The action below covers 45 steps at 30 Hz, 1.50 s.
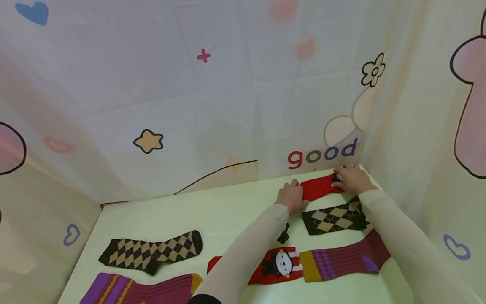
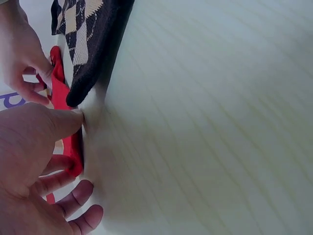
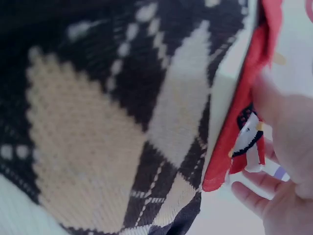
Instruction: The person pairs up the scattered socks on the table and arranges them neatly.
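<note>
A red sock (image 1: 318, 188) with a small animal figure at its right end lies near the table's back right corner. My left hand (image 1: 292, 196) holds its left end, thumb on the near side and fingers on the far side. At the right end, my right hand (image 1: 354, 179) pinches it between thumb and fingers. In the right wrist view the black-and-white figure (image 3: 247, 134) shows beside the fingers. Just in front of the red sock lies a dark argyle sock (image 1: 334, 217), partly behind the right sleeve; it fills much of the right wrist view.
Nearer the front lie a maroon sock (image 1: 347, 258) with a mustard end and another red sock (image 1: 279, 265), partly under the left forearm. A second argyle sock (image 1: 149, 252) and a maroon-purple sock (image 1: 152, 289) lie at left. Printed curtains (image 1: 228, 105) enclose the table (image 1: 228, 211).
</note>
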Each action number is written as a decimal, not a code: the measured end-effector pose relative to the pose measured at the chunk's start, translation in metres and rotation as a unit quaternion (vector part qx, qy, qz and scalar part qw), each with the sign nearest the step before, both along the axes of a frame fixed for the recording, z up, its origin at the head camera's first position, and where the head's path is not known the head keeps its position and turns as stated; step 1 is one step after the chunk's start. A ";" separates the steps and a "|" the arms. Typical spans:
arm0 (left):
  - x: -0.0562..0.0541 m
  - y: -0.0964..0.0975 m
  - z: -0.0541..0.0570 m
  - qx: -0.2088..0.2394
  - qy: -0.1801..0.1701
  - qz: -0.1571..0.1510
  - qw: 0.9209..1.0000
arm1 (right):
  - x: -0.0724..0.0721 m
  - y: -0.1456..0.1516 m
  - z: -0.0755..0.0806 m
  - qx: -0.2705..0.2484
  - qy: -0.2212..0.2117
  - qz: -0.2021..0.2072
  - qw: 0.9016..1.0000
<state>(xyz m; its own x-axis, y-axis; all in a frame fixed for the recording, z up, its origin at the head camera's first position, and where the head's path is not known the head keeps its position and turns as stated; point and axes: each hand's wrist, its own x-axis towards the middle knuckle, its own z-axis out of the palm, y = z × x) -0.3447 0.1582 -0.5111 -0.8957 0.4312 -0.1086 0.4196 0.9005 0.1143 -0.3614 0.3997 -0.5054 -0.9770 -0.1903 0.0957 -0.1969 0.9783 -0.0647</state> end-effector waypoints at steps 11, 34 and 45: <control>0.004 -0.010 0.010 0.008 0.007 -0.011 1.000 | -0.003 0.000 0.009 0.015 0.067 0.043 0.997; 0.012 -0.055 0.050 0.097 0.069 -0.067 0.991 | 0.009 0.004 0.063 -0.038 0.111 0.118 0.986; 0.024 -0.082 0.071 0.179 0.077 -0.073 0.978 | 0.021 -0.003 0.094 -0.073 0.134 0.136 0.979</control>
